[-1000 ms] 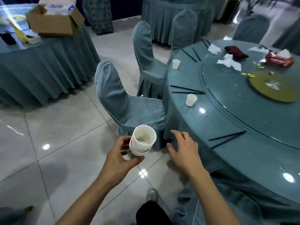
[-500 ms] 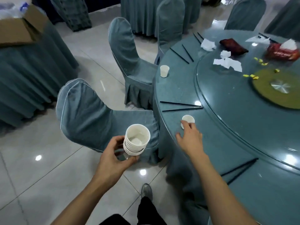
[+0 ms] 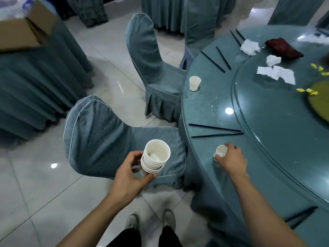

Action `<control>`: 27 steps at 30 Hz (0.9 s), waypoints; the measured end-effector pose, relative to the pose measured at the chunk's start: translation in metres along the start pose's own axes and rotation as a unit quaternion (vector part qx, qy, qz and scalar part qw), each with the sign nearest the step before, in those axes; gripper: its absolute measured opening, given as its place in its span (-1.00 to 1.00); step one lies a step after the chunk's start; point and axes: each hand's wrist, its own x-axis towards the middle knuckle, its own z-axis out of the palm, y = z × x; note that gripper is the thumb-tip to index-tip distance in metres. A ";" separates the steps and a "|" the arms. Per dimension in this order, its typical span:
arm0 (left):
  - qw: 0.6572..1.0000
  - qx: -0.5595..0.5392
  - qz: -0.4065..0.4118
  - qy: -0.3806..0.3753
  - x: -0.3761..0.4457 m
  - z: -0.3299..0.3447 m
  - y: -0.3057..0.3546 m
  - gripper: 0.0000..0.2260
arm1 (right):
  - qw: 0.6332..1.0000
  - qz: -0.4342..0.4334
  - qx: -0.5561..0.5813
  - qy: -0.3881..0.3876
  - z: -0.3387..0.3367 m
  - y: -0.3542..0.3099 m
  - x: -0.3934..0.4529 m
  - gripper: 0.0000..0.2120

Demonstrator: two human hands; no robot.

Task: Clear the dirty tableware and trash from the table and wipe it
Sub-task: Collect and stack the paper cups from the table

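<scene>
Tableware clearing looks only partly done, and wiping has not begun, judging by what lies on the round table [image 3: 204, 107]. From the left, the left hand [image 3: 129, 177] grips a stack of paper cups [image 3: 154, 160], fingers curled round its lower part, held out over the nearer of two covered chairs [image 3: 99, 138]; about seven or eight rims show in the stack, though the exact number cannot be read. To its right, the right hand [image 3: 231, 158] pinches a single small cup [image 3: 220, 152] near the table's edge, the cup tipped; whether it is clear of the surface cannot be told. One more cup [image 3: 194, 83] stands upright further along the edge, untouched. Three pairs of dark chopsticks are fully in view: one pair [image 3: 216, 131] just beyond the right hand, one [image 3: 218, 59] further back, one [image 3: 300, 217] at the near right; a fourth pair [image 3: 236, 37] appears at the far edge. On the glass turntable [image 3: 267, 122] lie several crumpled tissues [image 3: 275, 73], a dark red cloth [image 3: 284, 49] and a handful of yellow scraps [image 3: 306, 90]. All of that is left to collect.
</scene>
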 end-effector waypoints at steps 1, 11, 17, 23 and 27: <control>1.000 -0.003 -0.001 -0.001 0.005 -0.004 -0.002 -0.42 | 1.000 -0.006 0.021 0.009 -0.003 -0.009 -0.004 -0.38; 0.999 -0.039 0.017 0.001 0.039 -0.087 -0.034 -0.45 | 0.841 -0.327 0.427 -0.060 -0.086 -0.223 -0.139 -0.51; 0.998 -0.038 0.043 -0.029 0.046 -0.184 -0.066 -0.46 | 0.874 -0.377 0.270 -0.148 -0.060 -0.337 -0.202 -0.46; 0.998 -0.041 0.042 -0.009 0.050 -0.287 -0.105 -0.49 | 0.874 -0.399 0.218 -0.170 -0.003 -0.440 -0.250 -0.30; 0.998 -0.048 0.027 0.007 0.065 -0.335 -0.125 -0.46 | 0.874 -0.400 0.215 -0.170 0.020 -0.490 -0.259 -0.32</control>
